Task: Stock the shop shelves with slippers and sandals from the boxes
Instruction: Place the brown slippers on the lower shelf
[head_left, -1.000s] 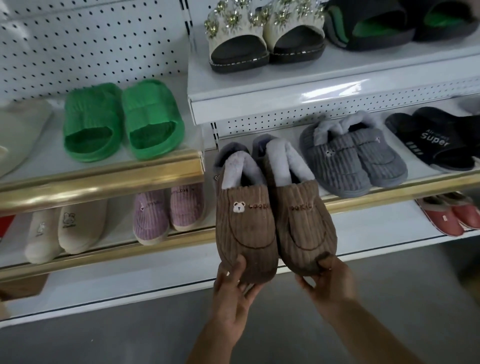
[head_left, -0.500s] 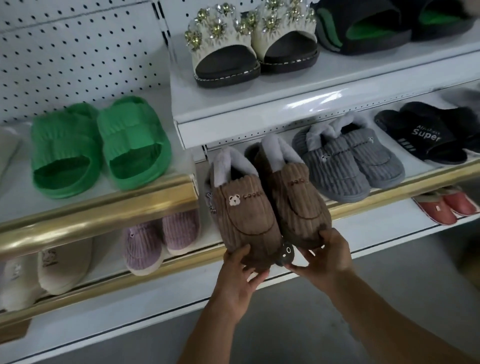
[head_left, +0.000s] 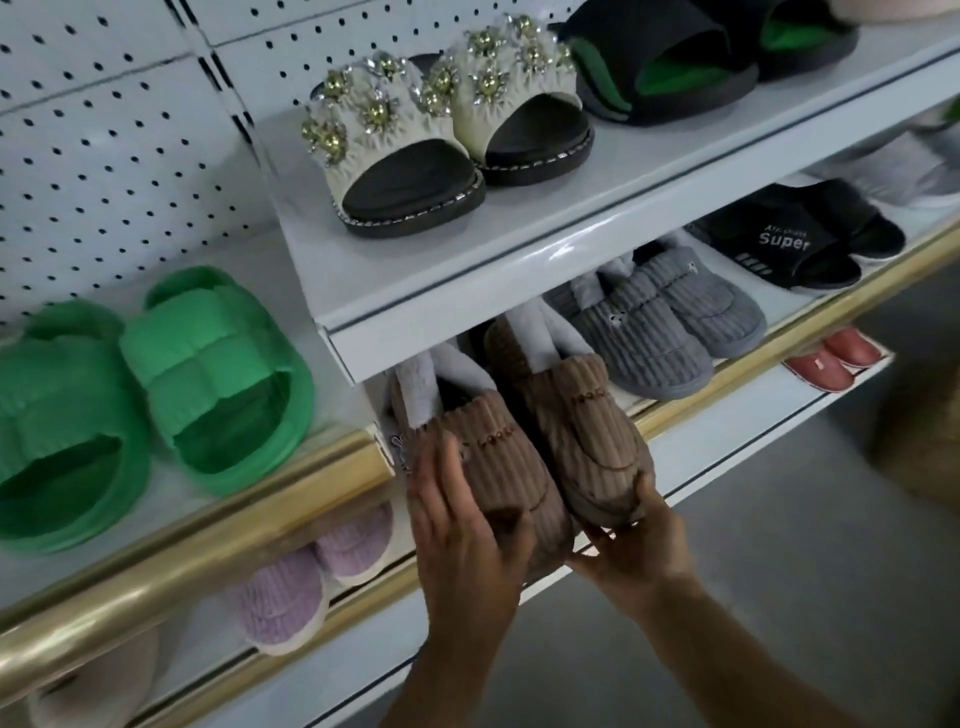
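While both hands grip the brown slippers (head_left: 524, 441) — left hand (head_left: 462, 525), right hand (head_left: 631, 545) — their heels sit under the white shelf (head_left: 519, 260)

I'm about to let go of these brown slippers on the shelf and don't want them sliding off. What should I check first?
1. Both hands holding: left hand on the left brown slipper, right hand under the right brown slipper's toe: ok.
2. Heels under the white shelf above: ok.
3. Toes behind the gold rail: not ok, they overhang it.
4. Clear of the grey slippers: cannot tell, very close.
5. Soles resting flat: cannot tell, hidden.
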